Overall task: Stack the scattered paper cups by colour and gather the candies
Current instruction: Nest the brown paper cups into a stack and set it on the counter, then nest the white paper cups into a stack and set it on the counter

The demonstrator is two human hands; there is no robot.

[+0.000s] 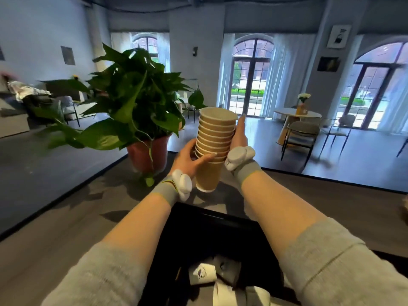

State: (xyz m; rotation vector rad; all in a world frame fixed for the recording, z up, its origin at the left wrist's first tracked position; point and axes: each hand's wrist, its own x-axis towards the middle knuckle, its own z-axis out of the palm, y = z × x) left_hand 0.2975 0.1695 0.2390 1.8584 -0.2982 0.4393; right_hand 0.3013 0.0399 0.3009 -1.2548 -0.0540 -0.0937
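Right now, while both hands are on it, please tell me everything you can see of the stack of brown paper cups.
The stack of brown paper cups is about ten kraft-coloured cups nested mouths up, with pale rolled rims and a white bottom edge. It leans slightly; the top cup looks empty. It is held above the grey table, right of the potted plant. The left hand grips its lower part, thumb across the front; the right hand presses its right side with straight fingers.

Head-worn camera faces forward and down, close behind the cup stack [217, 138].
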